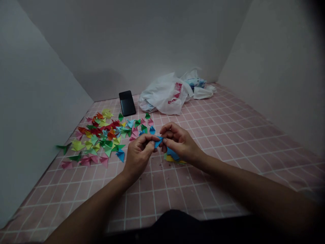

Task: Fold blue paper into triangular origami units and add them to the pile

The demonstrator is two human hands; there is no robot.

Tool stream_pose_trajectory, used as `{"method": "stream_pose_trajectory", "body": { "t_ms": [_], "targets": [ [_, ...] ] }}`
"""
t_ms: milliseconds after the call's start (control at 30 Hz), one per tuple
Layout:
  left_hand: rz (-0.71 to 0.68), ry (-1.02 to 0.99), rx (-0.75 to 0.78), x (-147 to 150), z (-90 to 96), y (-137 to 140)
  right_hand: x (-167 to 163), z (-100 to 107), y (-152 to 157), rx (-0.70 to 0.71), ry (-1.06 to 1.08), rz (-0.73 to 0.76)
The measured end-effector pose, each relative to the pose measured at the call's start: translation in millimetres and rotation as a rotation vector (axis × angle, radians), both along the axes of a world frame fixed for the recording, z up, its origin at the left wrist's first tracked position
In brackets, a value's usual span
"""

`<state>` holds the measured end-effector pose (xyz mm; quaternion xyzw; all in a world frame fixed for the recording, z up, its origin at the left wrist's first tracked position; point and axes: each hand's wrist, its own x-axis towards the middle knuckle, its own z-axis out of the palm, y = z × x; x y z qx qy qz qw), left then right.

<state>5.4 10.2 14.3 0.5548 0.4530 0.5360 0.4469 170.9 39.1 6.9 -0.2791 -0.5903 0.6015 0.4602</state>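
Note:
A small folded piece of blue paper point(158, 142) is pinched between my two hands above the table. My left hand point(140, 151) grips its left side with thumb and forefinger. On the opposite side, the fingertips of my right hand point(180, 142) close on its right corner, partly covering it. Beneath my right hand lies a stack of paper sheets point(174, 156), blue on top with yellow showing below; the hand hides part of it. To the left of my hands spreads a pile of folded paper pieces point(106, 127) in red, green, yellow, pink, orange and blue.
A black phone point(127, 103) lies near the back wall. Right of it is a crumpled white plastic bag point(165, 95) with red print, and more white wrapping point(204, 91) beyond. The table carries a pink checked cloth point(241, 142), with walls on three sides.

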Motion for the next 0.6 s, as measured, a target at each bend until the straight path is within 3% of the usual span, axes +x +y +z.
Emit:
{"method": "stream_pose_trajectory", "body": {
  "t_ms": [600],
  "targets": [
    [-0.021,-0.006,-0.054,-1.9,-0.6,3.1,0.2,0.5,0.8,-0.038,0.052,0.012]
  ]
}}
